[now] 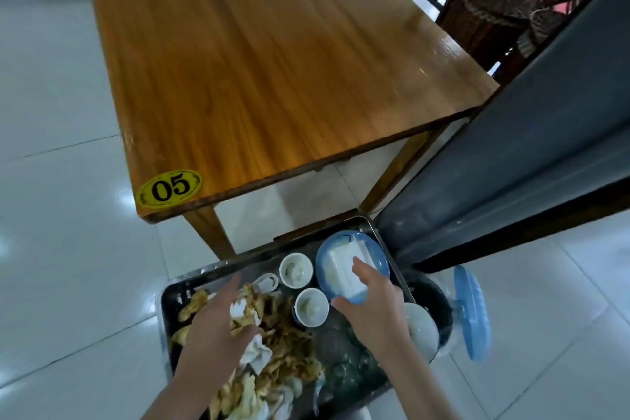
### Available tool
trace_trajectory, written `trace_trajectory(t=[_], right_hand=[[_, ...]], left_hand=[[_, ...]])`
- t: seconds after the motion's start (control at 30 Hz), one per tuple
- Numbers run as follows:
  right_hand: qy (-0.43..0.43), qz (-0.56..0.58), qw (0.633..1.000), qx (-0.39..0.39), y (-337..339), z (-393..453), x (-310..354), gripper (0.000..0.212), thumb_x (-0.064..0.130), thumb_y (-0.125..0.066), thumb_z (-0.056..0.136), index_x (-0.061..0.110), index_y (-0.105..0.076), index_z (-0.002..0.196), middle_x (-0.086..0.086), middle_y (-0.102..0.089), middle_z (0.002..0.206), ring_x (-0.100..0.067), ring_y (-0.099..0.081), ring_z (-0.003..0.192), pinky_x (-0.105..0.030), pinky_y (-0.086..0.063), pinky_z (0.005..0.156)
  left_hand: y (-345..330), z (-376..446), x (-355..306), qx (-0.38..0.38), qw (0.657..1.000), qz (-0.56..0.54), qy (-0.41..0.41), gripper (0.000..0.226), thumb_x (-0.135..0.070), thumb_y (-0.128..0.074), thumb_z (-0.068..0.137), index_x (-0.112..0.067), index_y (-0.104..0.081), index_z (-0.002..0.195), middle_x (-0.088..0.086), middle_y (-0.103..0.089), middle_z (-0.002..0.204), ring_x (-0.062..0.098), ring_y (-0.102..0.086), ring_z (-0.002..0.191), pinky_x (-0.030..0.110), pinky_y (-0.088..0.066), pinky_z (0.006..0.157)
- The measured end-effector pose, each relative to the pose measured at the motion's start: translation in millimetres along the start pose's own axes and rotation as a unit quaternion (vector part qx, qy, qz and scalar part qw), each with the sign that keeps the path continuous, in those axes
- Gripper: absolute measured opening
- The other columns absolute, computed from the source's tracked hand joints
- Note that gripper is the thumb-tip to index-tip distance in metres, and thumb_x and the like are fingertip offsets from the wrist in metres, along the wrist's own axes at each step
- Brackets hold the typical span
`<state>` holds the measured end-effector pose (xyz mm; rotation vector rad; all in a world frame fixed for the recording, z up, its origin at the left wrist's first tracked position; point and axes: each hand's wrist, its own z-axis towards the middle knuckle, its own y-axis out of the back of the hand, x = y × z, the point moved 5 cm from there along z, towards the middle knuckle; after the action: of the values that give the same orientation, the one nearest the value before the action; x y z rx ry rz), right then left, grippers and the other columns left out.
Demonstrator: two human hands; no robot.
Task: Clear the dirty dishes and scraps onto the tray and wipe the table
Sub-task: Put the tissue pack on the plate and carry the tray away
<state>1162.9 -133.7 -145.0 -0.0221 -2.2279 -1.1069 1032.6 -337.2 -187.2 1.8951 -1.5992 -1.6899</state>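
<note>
Since the wooden table, filling the upper middle of the frame, shows nothing on its top but a yellow "05" sticker near its lower left corner, the clearing looks done. Whether it has been wiped I cannot tell for sure; the surface shines toward the upper right, which may be damp or only light. No cloth shows anywhere.

Everything gathered sits on the dark metal tray at the bottom centre, below the table's near edge. On its left half lies a heap of food scraps mixed with crumpled white napkins. Toward the tray's upper right stand two small white cups, and beside them a blue plate carrying a white block.

The left hand lies over the scraps, fingers loosely curled around a wad of napkin and scraps, seemingly holding it. The right hand reaches to the blue plate, thumb under its near rim and fingers spread on the white block; it seems to be grasping or steadying the plate, though how firmly is unclear. Just right of that wrist sits a white bowl.
</note>
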Motion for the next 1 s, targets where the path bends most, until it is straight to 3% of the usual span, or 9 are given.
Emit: trace_trajectory(t=[0.1, 0.2, 0.27, 0.33, 0.4, 0.57, 0.7, 0.8, 1.0], right_hand=[[0.027, -0.01, 0.999, 0.029, 6.4, 14.1, 0.7, 0.071, 0.035, -0.073, 0.077, 0.027, -0.04, 0.14, 0.006, -0.053, 0.132, -0.009, -0.047, 0.109, -0.015, -0.034, 0.082], [0.059, -0.042, 0.996, 0.045, 13.5, 32.4, -8.5, 0.069, 0.033, -0.072, 0.078, 0.025, -0.042, 0.139, 0.005, -0.054, 0.132, -0.011, -0.049, 0.117, -0.012, -0.029, 0.077], [0.068, -0.03, 0.995, 0.059, 15.9, 41.5, -13.9, 0.065, 0.031, -0.072, 0.079, 0.023, -0.045, 0.138, 0.005, -0.052, 0.134, -0.011, -0.049, 0.12, -0.013, -0.033, 0.082], [0.086, -0.037, 0.993, 0.071, 12.8, 50.6, -18.4, 0.062, 0.029, -0.072, 0.079, 0.02, -0.047, 0.135, 0.005, -0.052, 0.135, -0.012, -0.048, 0.122, -0.02, -0.037, 0.093], [0.096, -0.034, 0.992, 0.08, 9.5, 59.5, -22.0, 0.059, 0.028, -0.071, 0.081, 0.018, -0.049, 0.134, 0.003, -0.053, 0.135, -0.012, -0.048, 0.123, -0.023, -0.036, 0.097], [0.114, -0.077, 0.989, 0.054, 6.8, 90.1, -35.4, 0.052, 0.029, -0.07, 0.082, 0.013, -0.054, 0.129, -0.002, -0.059, 0.127, -0.016, -0.054, 0.116, -0.016, -0.032, 0.085], [0.098, -0.1, 0.989, 0.055, -5.8, 111.0, -48.0, 0.048, 0.029, -0.069, 0.083, 0.01, -0.056, 0.125, -0.006, -0.061, 0.124, -0.023, -0.055, 0.113, -0.025, -0.04, 0.089], [0.072, -0.094, 0.993, 0.006, -3.6, 127.4, -58.1, 0.044, 0.029, -0.066, 0.085, 0.008, -0.058, 0.123, -0.013, -0.062, 0.119, -0.029, -0.056, 0.11, -0.033, -0.043, 0.089], [0.016, -0.101, 0.995, -0.014, -4.7, 157.7, -88.6, 0.04, 0.036, -0.045, 0.095, 0.006, -0.057, 0.119, -0.021, -0.059, 0.117, -0.039, -0.051, 0.11, -0.044, -0.042, 0.094]], left_hand=[[-5.5, -4.3, -8.2, -0.044, 0.998, -0.013, 0.032, 0.079, -0.021, -0.074, 0.079, -0.03, -0.03, 0.144, -0.005, -0.051, 0.133, 0.011, -0.049, 0.12, 0.023, -0.037, 0.095], [-15.0, -7.6, -9.7, -0.065, 0.995, -0.032, 0.074, 0.078, -0.022, -0.074, 0.079, -0.032, -0.032, 0.143, -0.005, -0.064, 0.086, 0.003, -0.057, 0.059, 0.013, -0.039, 0.053], [-24.8, -14.0, -9.7, -0.082, 0.989, -0.034, 0.114, 0.074, -0.024, -0.072, 0.081, -0.029, -0.032, 0.144, -0.003, -0.058, 0.068, 0.008, -0.05, 0.047, 0.016, -0.036, 0.044], [-39.0, -19.5, -8.7, -0.089, 0.985, -0.04, 0.146, 0.071, -0.025, -0.067, 0.084, -0.026, -0.031, 0.145, 0.011, -0.067, 0.09, 0.013, -0.059, 0.063, 0.025, -0.048, 0.059], [-49.7, -21.4, -6.8, -0.108, 0.98, -0.037, 0.165, 0.067, -0.027, -0.064, 0.087, -0.024, -0.031, 0.146, 0.011, -0.063, 0.118, 0.022, -0.064, 0.09, 0.033, -0.051, 0.077], [-59.0, -18.5, 12.0, -0.151, 0.972, -0.021, 0.178, 0.057, -0.036, -0.054, 0.092, -0.017, -0.036, 0.143, 0.013, -0.065, 0.114, 0.03, -0.062, 0.099, 0.043, -0.05, 0.087], [-61.4, -16.2, 38.0, -0.169, 0.966, 0.009, 0.195, 0.052, -0.033, -0.052, 0.092, -0.01, -0.043, 0.138, 0.015, -0.062, 0.117, 0.034, -0.063, 0.095, 0.046, -0.052, 0.082], [-60.1, -16.5, 54.8, -0.216, 0.954, 0.058, 0.199, 0.044, -0.024, -0.053, 0.091, -0.006, -0.051, 0.13, 0.015, -0.056, 0.126, 0.034, -0.054, 0.111, 0.047, -0.047, 0.091], [-67.2, -16.2, 91.3, -0.265, 0.911, 0.061, 0.311, 0.048, -0.025, -0.039, 0.093, -0.004, -0.038, 0.136, 0.023, -0.045, 0.13, 0.041, -0.04, 0.119, 0.054, -0.034, 0.1]])
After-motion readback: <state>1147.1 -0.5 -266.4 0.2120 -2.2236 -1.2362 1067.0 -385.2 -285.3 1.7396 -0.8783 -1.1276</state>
